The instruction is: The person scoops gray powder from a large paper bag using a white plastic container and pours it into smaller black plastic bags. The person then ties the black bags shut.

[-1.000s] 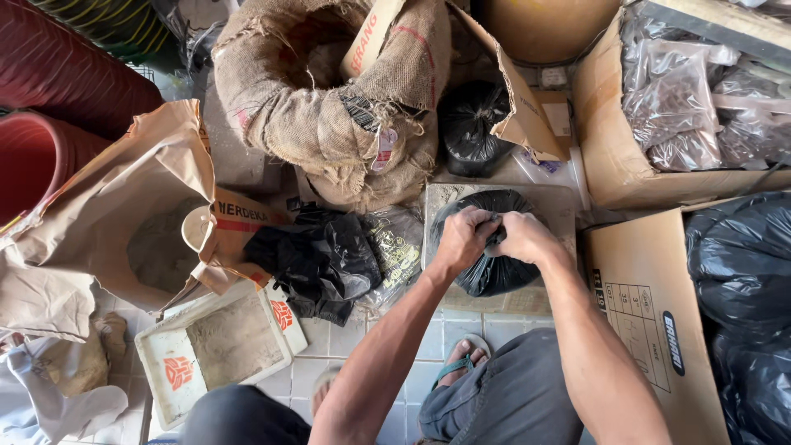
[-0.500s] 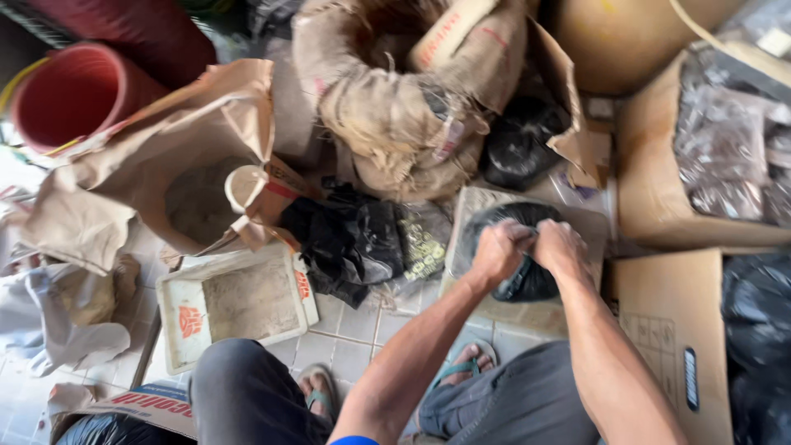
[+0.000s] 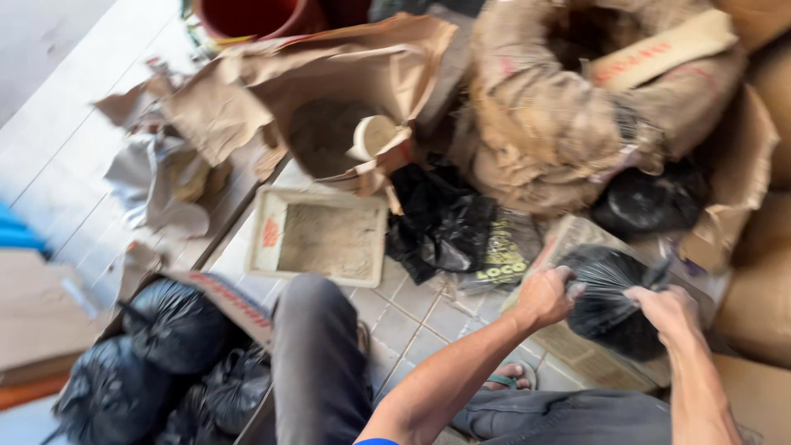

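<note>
A pale tiled floor [image 3: 428, 317] lies under me, crowded with sacks and paper. Both my hands are clamped on one filled black plastic bag [image 3: 606, 301], which rests on a flat piece of brown cardboard [image 3: 577, 350]. My left hand [image 3: 544, 295] grips the bag's left end in a closed fist; my right hand [image 3: 667, 309] pinches its gathered top at the right. The bag's long axis runs roughly left to right, its twisted neck pointing right and slightly up. Left of that bag lies one rumpled empty black plastic sheet [image 3: 441, 218], and further left one shallow white rectangular tray of grey powder [image 3: 320, 236]. Above the bag stands one rolled-down brown burlap sack [image 3: 568, 107]. Far lower left of it, about three filled black bags [image 3: 165, 363] sit blurred together.
</note>
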